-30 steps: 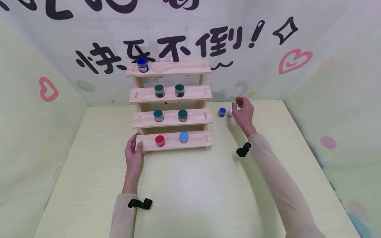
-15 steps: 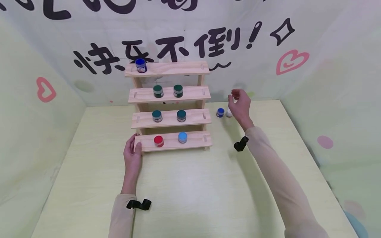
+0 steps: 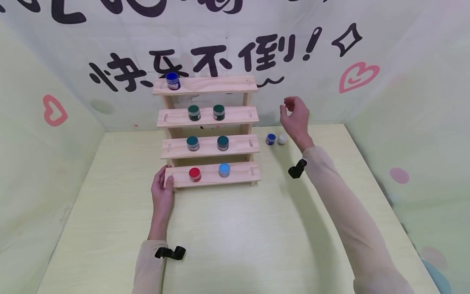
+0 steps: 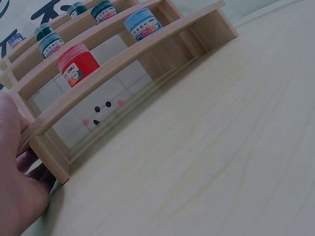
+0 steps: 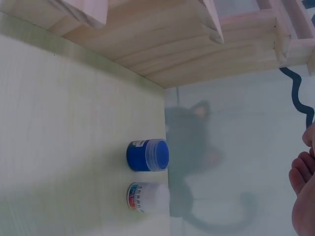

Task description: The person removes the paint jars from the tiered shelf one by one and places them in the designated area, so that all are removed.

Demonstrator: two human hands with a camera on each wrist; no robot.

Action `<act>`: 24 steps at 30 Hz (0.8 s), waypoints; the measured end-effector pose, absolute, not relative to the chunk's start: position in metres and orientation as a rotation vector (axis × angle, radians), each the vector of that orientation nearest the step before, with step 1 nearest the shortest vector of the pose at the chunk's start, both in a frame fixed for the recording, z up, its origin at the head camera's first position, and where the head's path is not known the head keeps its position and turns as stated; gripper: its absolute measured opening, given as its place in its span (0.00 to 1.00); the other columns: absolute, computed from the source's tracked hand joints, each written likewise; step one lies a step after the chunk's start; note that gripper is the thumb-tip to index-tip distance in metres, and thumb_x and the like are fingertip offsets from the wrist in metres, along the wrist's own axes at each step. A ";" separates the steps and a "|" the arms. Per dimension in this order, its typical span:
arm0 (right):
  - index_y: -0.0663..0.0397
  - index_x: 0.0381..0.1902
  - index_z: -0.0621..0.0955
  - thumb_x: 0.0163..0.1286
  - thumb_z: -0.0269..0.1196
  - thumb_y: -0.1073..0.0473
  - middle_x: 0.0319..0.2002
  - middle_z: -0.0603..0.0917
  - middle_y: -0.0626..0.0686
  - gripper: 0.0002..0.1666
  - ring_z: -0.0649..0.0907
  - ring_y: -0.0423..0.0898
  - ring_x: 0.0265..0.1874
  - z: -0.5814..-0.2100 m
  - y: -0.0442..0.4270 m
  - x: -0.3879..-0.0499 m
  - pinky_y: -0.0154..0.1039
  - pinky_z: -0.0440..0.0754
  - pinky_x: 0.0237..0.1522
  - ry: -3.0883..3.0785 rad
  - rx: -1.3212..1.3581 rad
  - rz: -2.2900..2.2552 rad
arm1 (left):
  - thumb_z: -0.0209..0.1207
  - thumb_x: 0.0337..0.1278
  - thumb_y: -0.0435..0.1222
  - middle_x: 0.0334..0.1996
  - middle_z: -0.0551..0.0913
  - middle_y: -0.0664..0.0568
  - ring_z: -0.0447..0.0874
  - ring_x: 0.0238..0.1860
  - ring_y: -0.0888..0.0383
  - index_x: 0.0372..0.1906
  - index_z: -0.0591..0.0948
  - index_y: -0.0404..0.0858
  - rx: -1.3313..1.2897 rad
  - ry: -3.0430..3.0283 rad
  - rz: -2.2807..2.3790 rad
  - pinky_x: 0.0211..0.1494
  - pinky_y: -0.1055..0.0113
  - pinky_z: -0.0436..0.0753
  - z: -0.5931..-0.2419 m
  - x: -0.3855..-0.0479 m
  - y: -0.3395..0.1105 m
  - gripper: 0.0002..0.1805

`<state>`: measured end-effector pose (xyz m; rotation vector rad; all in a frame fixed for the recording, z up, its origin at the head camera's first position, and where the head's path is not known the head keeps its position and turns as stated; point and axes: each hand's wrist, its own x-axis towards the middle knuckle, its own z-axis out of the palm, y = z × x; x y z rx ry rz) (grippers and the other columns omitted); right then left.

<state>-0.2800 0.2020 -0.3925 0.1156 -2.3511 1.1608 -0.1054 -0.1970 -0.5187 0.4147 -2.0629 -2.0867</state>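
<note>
In the head view a four-tier wooden display rack [image 3: 205, 117] stands against the back wall. My left hand [image 3: 162, 194] grips the left end of its lowest shelf, thumb on top and fingers round the side and below. My right hand [image 3: 296, 118] hangs in the air right of the rack, fingers loosely bent, with nothing seen in it. Below it a blue paint jar [image 3: 270, 139] and a white paint jar [image 3: 282, 139] stand side by side on the table. In the right wrist view only part of the right hand [image 5: 304, 182] shows at the edge.
On the rack stand a dark blue jar [image 3: 173, 81] at top left, two dark green jars [image 3: 193, 113], two teal jars [image 3: 192, 143], a red jar [image 3: 195, 174] and a light blue jar [image 3: 224, 170]. A printed cloth wall [image 3: 227, 36] closes the back.
My right hand has risen away from the two jars on the table, and the white jar is now fully visible. The left hand keeps its grip on the rack.
</note>
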 end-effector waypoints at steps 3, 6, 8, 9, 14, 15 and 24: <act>0.71 0.52 0.78 0.72 0.59 0.65 0.49 0.83 0.67 0.15 0.82 0.60 0.49 -0.385 0.198 -0.282 0.50 0.83 0.58 -2.352 0.124 1.167 | 0.47 0.78 0.33 0.76 0.67 0.46 0.65 0.75 0.53 0.76 0.64 0.38 0.410 -2.048 -2.093 0.74 0.75 0.70 -0.519 -0.105 -0.197 0.26; 0.71 0.52 0.78 0.72 0.59 0.66 0.49 0.83 0.67 0.15 0.82 0.59 0.49 -0.380 0.194 -0.286 0.50 0.83 0.58 -2.342 0.134 1.168 | 0.47 0.78 0.32 0.75 0.67 0.45 0.65 0.75 0.52 0.76 0.64 0.37 0.406 -2.036 -2.097 0.73 0.76 0.71 -0.520 -0.105 -0.197 0.26; 0.71 0.51 0.79 0.71 0.59 0.67 0.48 0.84 0.67 0.14 0.82 0.58 0.48 -0.376 0.191 -0.288 0.49 0.84 0.57 -2.333 0.144 1.158 | 0.47 0.78 0.32 0.75 0.67 0.44 0.65 0.75 0.52 0.76 0.64 0.37 0.400 -2.034 -2.094 0.73 0.76 0.71 -0.521 -0.105 -0.197 0.26; 0.71 0.51 0.79 0.71 0.59 0.67 0.48 0.84 0.67 0.14 0.82 0.58 0.48 -0.375 0.189 -0.290 0.48 0.84 0.57 -2.328 0.153 1.152 | 0.47 0.78 0.32 0.75 0.67 0.44 0.65 0.75 0.52 0.76 0.64 0.37 0.395 -2.033 -2.094 0.73 0.77 0.71 -0.521 -0.106 -0.198 0.26; 0.69 0.51 0.79 0.72 0.60 0.66 0.48 0.84 0.65 0.14 0.82 0.56 0.47 -0.363 0.180 -0.292 0.44 0.85 0.55 -2.321 0.182 1.123 | 0.47 0.77 0.31 0.74 0.68 0.43 0.66 0.74 0.52 0.75 0.65 0.37 0.391 -2.022 -2.093 0.71 0.78 0.72 -0.521 -0.107 -0.199 0.26; 0.69 0.51 0.79 0.72 0.60 0.65 0.48 0.84 0.64 0.14 0.82 0.55 0.47 -0.360 0.178 -0.292 0.43 0.84 0.55 -2.320 0.186 1.126 | 0.47 0.77 0.31 0.74 0.68 0.43 0.66 0.74 0.52 0.75 0.65 0.37 0.388 -2.020 -2.094 0.71 0.79 0.72 -0.521 -0.108 -0.199 0.26; 0.70 0.50 0.79 0.71 0.59 0.66 0.47 0.84 0.65 0.13 0.83 0.55 0.46 -0.337 0.165 -0.296 0.44 0.85 0.55 -2.288 0.240 1.114 | 0.47 0.78 0.31 0.75 0.67 0.43 0.65 0.75 0.52 0.76 0.64 0.36 0.401 -2.013 -2.116 0.73 0.76 0.71 -0.521 -0.107 -0.197 0.26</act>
